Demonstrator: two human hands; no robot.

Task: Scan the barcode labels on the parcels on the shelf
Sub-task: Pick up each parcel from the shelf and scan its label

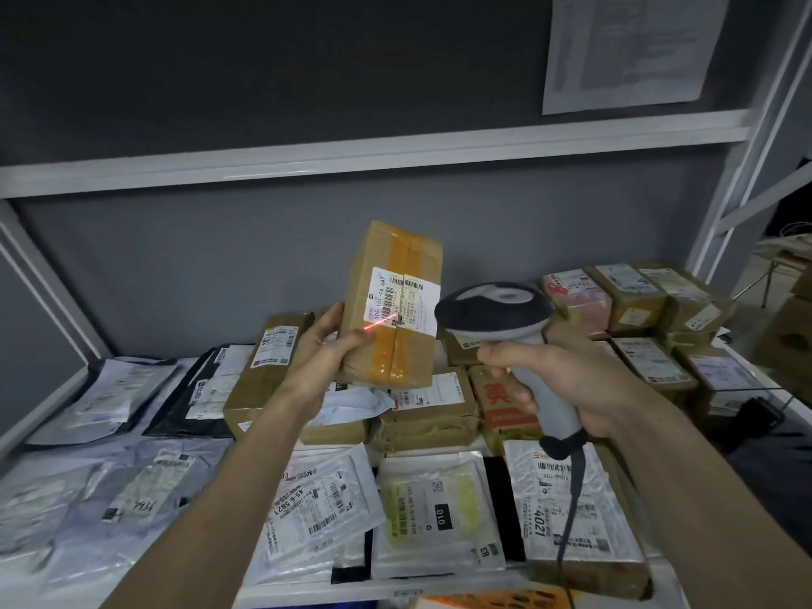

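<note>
Fingers of left hand (323,345) clasp taped cardboard box (391,301); right hand (567,375) wraps smooth, seemingly plastic scanner (501,318).

Both forearms bare, no sleeves, gloves or jewellery visible.

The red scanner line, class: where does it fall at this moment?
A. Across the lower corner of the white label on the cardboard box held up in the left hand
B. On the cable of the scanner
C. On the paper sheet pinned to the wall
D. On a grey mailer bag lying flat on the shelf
A: the red scanner line crosses the lower corner of the white label on the cardboard box, which the left hand holds up while the right hand aims the scanner.
</note>
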